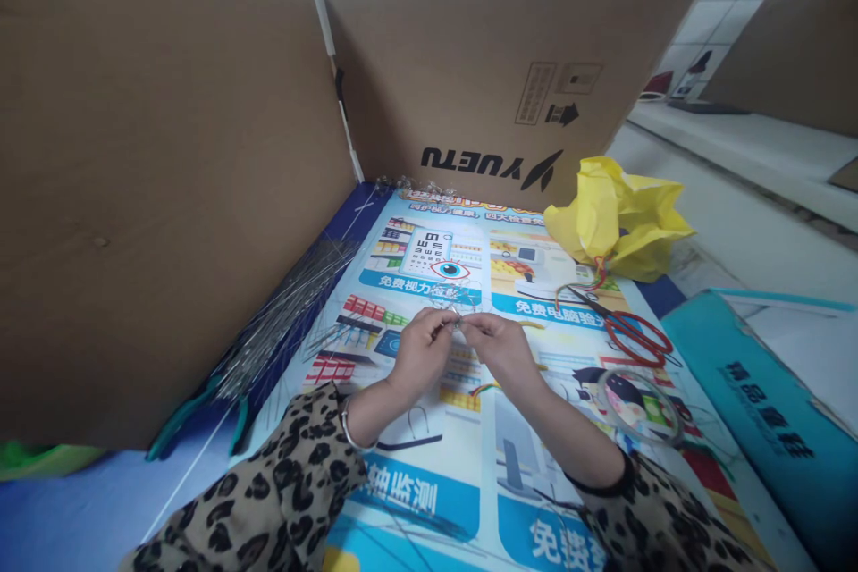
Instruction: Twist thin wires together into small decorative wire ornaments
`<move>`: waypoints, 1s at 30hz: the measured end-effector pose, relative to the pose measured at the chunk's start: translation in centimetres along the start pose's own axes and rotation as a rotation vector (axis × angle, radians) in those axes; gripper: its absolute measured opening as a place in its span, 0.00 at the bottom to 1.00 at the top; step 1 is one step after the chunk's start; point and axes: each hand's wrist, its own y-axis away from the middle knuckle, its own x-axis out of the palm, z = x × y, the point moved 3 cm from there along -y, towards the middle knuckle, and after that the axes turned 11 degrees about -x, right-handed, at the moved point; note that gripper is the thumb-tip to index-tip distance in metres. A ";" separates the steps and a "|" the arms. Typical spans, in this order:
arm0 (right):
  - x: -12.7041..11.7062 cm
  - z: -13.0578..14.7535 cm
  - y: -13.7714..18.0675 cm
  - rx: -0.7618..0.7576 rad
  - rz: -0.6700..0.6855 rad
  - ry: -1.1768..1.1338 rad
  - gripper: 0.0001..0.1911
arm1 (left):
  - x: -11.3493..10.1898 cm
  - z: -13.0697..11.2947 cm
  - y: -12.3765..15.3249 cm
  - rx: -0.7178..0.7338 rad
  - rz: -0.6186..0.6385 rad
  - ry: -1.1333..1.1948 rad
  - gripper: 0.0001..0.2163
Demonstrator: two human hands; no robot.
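Observation:
My left hand (421, 347) and my right hand (500, 347) meet over a printed poster (435, 483) on the table. Both pinch a small thin wire piece (458, 318) between their fingertips. The fingers of both hands are curled closed around it. Its exact shape is too small to make out. I wear leopard-print sleeves, and a bracelet sits on my left wrist.
A bundle of thin metal wires (281, 317) lies left, against a cardboard wall (161, 188). Teal-handled pliers (194, 416) lie below it. Red-handled scissors (630, 331), a yellow plastic bag (617, 214), a tape roll (636, 402) and a teal bag (770, 411) sit right.

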 end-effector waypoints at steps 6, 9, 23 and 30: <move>0.1 0.5 0.0 0.014 0.037 -0.154 0.13 | -0.1 0.2 -0.1 -0.007 -0.022 0.015 0.10; 0.1 0.5 0.0 0.048 0.018 -0.205 0.13 | 0.0 0.1 -0.1 0.007 -0.018 -0.024 0.12; 0.2 0.0 0.0 0.011 0.023 -0.071 0.11 | -0.6 0.0 -0.6 0.175 -0.004 -0.316 0.09; -0.2 0.4 -0.2 -0.225 0.080 0.243 0.10 | -1.5 -1.7 -0.4 0.146 0.064 -0.742 0.08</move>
